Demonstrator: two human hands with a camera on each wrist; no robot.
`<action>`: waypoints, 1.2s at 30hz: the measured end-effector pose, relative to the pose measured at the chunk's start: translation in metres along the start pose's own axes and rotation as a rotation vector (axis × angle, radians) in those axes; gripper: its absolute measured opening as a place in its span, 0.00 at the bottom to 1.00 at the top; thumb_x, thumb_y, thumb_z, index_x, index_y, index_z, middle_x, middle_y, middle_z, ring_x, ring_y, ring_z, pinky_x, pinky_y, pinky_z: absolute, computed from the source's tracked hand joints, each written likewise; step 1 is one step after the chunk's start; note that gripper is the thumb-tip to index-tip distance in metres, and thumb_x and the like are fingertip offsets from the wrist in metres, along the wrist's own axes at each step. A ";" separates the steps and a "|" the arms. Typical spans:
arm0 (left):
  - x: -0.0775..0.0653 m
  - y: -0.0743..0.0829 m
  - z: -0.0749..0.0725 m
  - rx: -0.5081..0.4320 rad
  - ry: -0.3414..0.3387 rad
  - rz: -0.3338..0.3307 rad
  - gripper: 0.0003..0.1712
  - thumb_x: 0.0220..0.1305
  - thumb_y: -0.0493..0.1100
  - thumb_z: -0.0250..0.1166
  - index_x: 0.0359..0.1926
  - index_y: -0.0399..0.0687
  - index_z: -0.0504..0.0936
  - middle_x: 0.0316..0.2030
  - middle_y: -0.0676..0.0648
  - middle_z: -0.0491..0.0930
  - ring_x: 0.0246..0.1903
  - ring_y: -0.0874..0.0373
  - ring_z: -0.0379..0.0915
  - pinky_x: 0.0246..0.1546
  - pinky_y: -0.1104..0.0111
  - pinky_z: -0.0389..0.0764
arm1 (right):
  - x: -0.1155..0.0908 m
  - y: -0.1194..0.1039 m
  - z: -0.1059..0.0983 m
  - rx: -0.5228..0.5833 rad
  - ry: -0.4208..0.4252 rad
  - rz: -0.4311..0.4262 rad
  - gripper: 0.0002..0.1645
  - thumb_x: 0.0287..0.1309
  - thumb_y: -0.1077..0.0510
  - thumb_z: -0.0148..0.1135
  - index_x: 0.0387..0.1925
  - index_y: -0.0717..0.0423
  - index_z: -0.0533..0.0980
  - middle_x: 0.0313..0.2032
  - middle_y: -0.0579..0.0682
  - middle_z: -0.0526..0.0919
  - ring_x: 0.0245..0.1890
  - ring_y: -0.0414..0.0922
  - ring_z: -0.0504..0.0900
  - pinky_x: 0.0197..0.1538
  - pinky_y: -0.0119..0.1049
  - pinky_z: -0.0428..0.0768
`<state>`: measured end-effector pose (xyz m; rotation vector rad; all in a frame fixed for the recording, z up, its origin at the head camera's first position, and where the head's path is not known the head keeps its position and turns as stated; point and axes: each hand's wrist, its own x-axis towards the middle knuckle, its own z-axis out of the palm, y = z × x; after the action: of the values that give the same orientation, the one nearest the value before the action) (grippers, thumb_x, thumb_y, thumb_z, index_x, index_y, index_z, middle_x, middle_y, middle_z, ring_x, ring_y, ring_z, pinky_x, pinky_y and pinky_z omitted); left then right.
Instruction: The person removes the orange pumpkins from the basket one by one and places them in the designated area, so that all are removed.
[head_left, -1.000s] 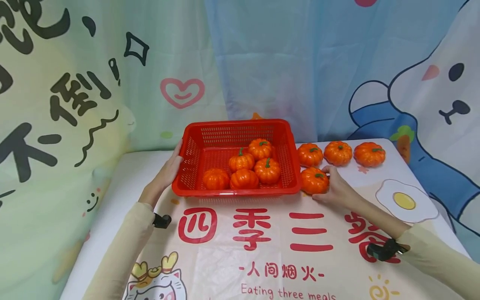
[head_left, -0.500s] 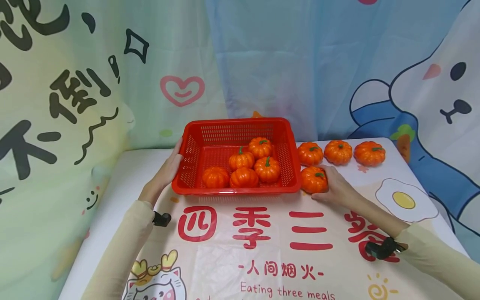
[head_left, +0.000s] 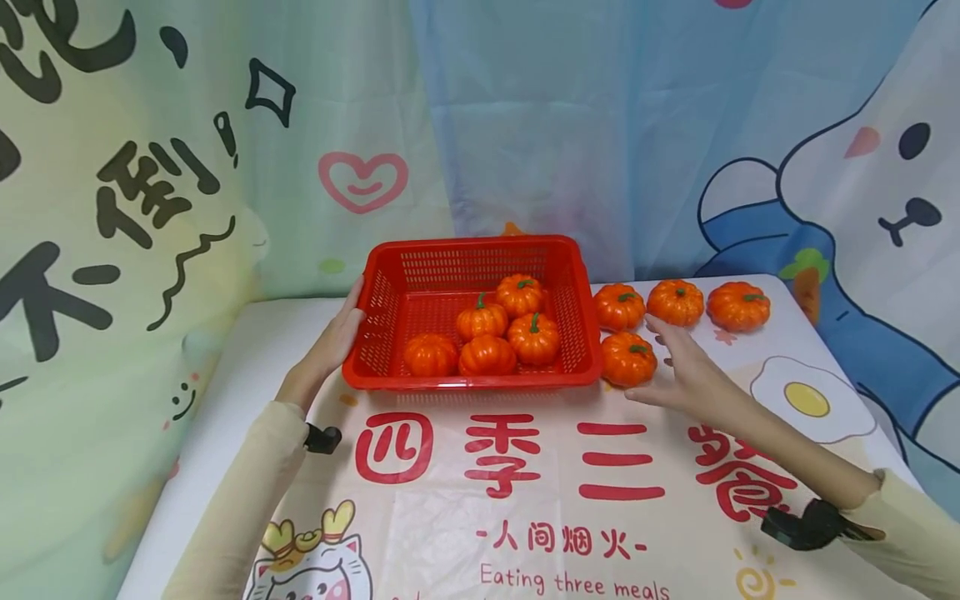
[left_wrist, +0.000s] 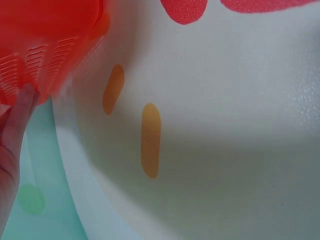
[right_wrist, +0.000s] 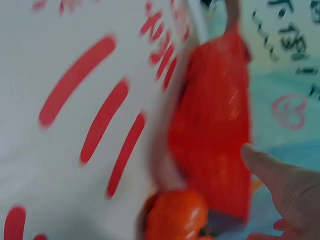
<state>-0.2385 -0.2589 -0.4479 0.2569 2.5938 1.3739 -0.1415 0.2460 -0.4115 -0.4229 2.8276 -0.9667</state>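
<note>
A red slotted plastic basket (head_left: 472, 384) holds several small orange pumpkins (head_left: 488, 357) with green stems. My left hand (head_left: 328, 348) rests against its left side with fingers straight; the left wrist view shows fingertips on the basket's slotted wall (left_wrist: 45, 55). Just outside the basket's right side, one pumpkin (head_left: 628, 360) sits on the table. My right hand (head_left: 693, 379) is spread around that pumpkin's right side, thumb and fingers apart, with a gap between palm and pumpkin. In the right wrist view, the pumpkin (right_wrist: 177, 217) lies below the hand (right_wrist: 292, 192).
A row of three more pumpkins (head_left: 676, 303) stands behind, right of the basket, near the table's back edge. A printed cloth (head_left: 450, 533) with red characters covers the table. A cartoon curtain (head_left: 525, 125) hangs behind.
My right hand held the pumpkin beside the basket; it has now let go, fingers spreading and drawing back slightly right. The left hand and basket have stayed in place.
</note>
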 end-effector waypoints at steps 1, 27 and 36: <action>-0.002 0.005 -0.001 -0.002 -0.005 -0.003 0.35 0.73 0.45 0.31 0.76 0.70 0.31 0.66 0.33 0.64 0.34 0.51 0.74 0.42 0.64 0.75 | -0.004 -0.007 -0.002 0.021 0.000 -0.016 0.63 0.46 0.51 0.76 0.74 0.64 0.47 0.68 0.68 0.58 0.66 0.65 0.60 0.54 0.63 0.74; -0.007 0.022 -0.004 -0.018 -0.029 -0.032 0.37 0.72 0.42 0.33 0.77 0.61 0.31 0.64 0.31 0.64 0.30 0.53 0.74 0.41 0.64 0.74 | -0.027 -0.067 0.011 0.243 -0.186 -0.066 0.51 0.52 0.48 0.71 0.72 0.56 0.56 0.68 0.61 0.63 0.61 0.61 0.71 0.48 0.45 0.83; 0.000 0.000 0.000 -0.008 -0.001 0.027 0.36 0.73 0.46 0.32 0.77 0.67 0.31 0.66 0.34 0.62 0.32 0.52 0.74 0.41 0.64 0.75 | 0.025 -0.118 0.029 0.213 -0.256 -0.186 0.41 0.54 0.49 0.69 0.68 0.50 0.64 0.63 0.55 0.69 0.62 0.53 0.72 0.52 0.44 0.82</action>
<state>-0.2384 -0.2592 -0.4479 0.2926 2.5924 1.3929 -0.1330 0.1324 -0.3625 -0.7352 2.4607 -1.1421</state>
